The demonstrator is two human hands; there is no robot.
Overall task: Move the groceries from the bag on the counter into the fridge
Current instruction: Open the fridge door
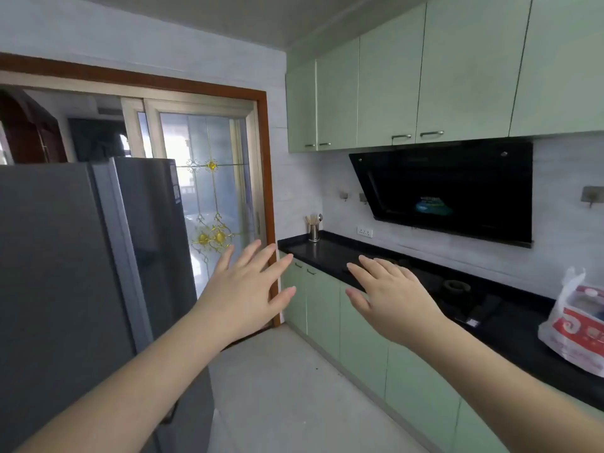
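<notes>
While both bare arms reach forward over the pale grey floor [287, 387], the left hand [242, 289] and the right hand [392, 299] hover in mid-air with backs up, fingers straight and spread; neither grip has hold of anything, and the two hands stay apart from each other. At the left, close by, stands the tall dark grey fridge [65, 273] with both doors closed. At the right edge, the white and red plastic grocery bag [577, 322] sits upright on the glossy black counter [510, 331], its handles standing up and some packaged goods dimly visible through its top; it is well apart from both hands and across the aisle from the fridge. Pale green base cabinets [359, 348] run below the counter. Farther along, a black gas hob [457, 292] is set into the counter, and a slanted black range hood [451, 194] hangs on the wall above it. At the far end of the counter stands a small steel utensil holder [314, 231] with chopsticks and a spoon in it. Pale green wall cabinets [425, 80] line the top. Beyond the fridge, a wood-framed sliding glass door [212, 197] bears gold ornament.
</notes>
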